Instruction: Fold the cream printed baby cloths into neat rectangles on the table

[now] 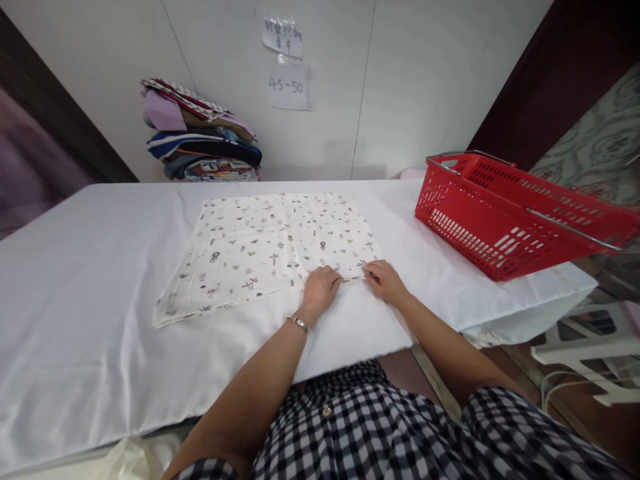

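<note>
The cloth's (273, 250) near right edge was pinched by the right hand (384, 281) and pressed by the left hand's (320, 288) flat fingers; uneven pulling could have wrinkled it.

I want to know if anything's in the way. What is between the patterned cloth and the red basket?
In the head view, only bare white table cover lies between the patterned cloth and the red basket; nothing else sits there.

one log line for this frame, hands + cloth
left hand: flat on printed cloth near edge | right hand: pinching near-right corner | cloth: spread on white table
</note>
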The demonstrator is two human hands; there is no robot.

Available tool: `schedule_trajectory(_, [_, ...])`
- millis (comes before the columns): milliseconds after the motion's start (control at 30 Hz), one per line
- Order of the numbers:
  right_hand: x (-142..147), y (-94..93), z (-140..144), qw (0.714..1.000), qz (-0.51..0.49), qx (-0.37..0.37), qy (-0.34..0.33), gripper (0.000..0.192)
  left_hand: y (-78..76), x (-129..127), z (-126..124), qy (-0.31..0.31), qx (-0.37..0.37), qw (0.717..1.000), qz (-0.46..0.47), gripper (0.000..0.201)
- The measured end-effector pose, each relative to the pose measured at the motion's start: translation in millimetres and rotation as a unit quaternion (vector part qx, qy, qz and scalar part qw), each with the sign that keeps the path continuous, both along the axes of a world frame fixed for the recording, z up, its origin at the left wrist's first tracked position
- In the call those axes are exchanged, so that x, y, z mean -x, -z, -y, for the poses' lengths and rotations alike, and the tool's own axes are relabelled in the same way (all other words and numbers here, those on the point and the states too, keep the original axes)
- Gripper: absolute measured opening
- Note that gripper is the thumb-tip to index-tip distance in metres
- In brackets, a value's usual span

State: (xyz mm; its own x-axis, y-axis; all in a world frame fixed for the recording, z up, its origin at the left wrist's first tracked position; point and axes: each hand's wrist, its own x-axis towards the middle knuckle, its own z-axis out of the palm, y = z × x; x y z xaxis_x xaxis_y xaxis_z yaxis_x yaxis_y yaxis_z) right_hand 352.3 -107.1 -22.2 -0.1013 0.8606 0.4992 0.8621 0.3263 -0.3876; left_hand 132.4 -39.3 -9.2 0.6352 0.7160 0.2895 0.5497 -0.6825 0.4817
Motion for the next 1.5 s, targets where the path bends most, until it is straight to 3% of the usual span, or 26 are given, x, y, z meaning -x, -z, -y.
schedule_trajectory(700, [3.1,-1.3,-1.2,0.999,0.031,-0.002,-0.007,0.019,0.7,-0.7,-0.6,-0.003,0.005,1.0,0.011,0.021])
schedule_trajectory(967, [-5.8,5.2,-8.1,0.999,-0.023,0.027,-0.008,0.019,2.2,-0.2,-1.7,-0.002,0.003,1.0,0.016,0.019])
schedule_trajectory(1300, [-1.7,-1.5,-5.8,0.999,-0.035,0.02,-0.024,0.014,5.4,-0.4,-2.9,0.002,-0.003,1.0,0.015,0.02])
schedule_trajectory(1500, [0.9,-1.8,-5.4,0.999,0.006,0.033,-0.004,0.018,4.5,-0.2,-2.5,0.003,-0.006,1.0,0.013,0.018])
